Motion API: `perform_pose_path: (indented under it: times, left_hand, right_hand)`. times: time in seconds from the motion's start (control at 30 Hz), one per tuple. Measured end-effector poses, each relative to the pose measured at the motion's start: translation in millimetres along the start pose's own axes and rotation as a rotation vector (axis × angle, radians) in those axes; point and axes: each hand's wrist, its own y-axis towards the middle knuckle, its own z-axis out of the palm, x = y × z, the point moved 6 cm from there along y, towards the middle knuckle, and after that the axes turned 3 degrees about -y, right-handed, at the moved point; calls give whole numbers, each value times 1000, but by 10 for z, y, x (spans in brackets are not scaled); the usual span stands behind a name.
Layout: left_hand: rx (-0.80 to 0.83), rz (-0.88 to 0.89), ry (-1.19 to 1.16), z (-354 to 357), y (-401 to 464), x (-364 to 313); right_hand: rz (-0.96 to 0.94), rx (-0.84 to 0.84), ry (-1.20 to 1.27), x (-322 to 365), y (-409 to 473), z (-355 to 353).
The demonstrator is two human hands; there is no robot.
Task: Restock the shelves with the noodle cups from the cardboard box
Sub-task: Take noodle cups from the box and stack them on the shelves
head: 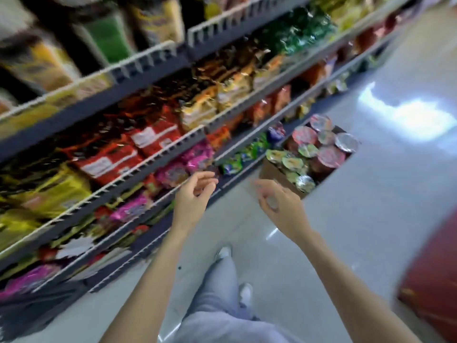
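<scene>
A brown cardboard box (pixel 274 175) stands on the floor against the bottom of the shelves, packed with several noodle cups (pixel 319 149) with pink, green and silver lids. My left hand (pixel 195 194) hovers in front of the lower shelf rail with its fingers loosely curled, holding nothing. My right hand (pixel 279 204) hangs just short of the box's near corner, fingers relaxed and empty, blurred by motion. The shelves (pixel 158 154) run along the left, full of bagged noodles and snacks.
Grey shelf rails with white wire dividers (pixel 138 169) stick out toward the aisle. The pale tiled floor (pixel 371 219) stretches to the right with a bright glare. A dark red object (pixel 430 280) sits at the right edge. My legs and white shoes (pixel 222 253) are below.
</scene>
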Motion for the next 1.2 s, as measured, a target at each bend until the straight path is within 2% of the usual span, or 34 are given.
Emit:
perform_pose_path:
  times: [0.13,0.27,0.37,0.47,0.63,0.73,0.9,1.1,1.2]
  left_hand:
    - [186,-169,91,1027,517,541]
    - [342,-271,269,1961,1132,1047]
    - [419,-322,308,2638,1632,1267]
    - [454,-306,348,3269,2136,1232]
    - [438,-260,395,4202,2998,1101]
    - [406,-280,394,4680,3455,1247]
    - [405,-295,469,5392,4052,1905]
    - [310,-307,592,6119,4559,2751]
    - [353,-355,753,6345,4700,3184]
  right_hand:
    - [358,233,-112,-1206,-158,-28]
    - [581,465,-229,-2285,-102,-68]
    - [671,517,-264,-2981,112,-154]
    - [736,489,-250,-3626,444,-330]
    - [700,384,-241,-4635,1170,-565]
    - [654,339,-239,-5261,1583,-552]
    - [585,363,-228,-6399,2135,-93]
    - [512,392,-247,-7645,2748,541]
    - [420,451,-326,-8106,3008,880]
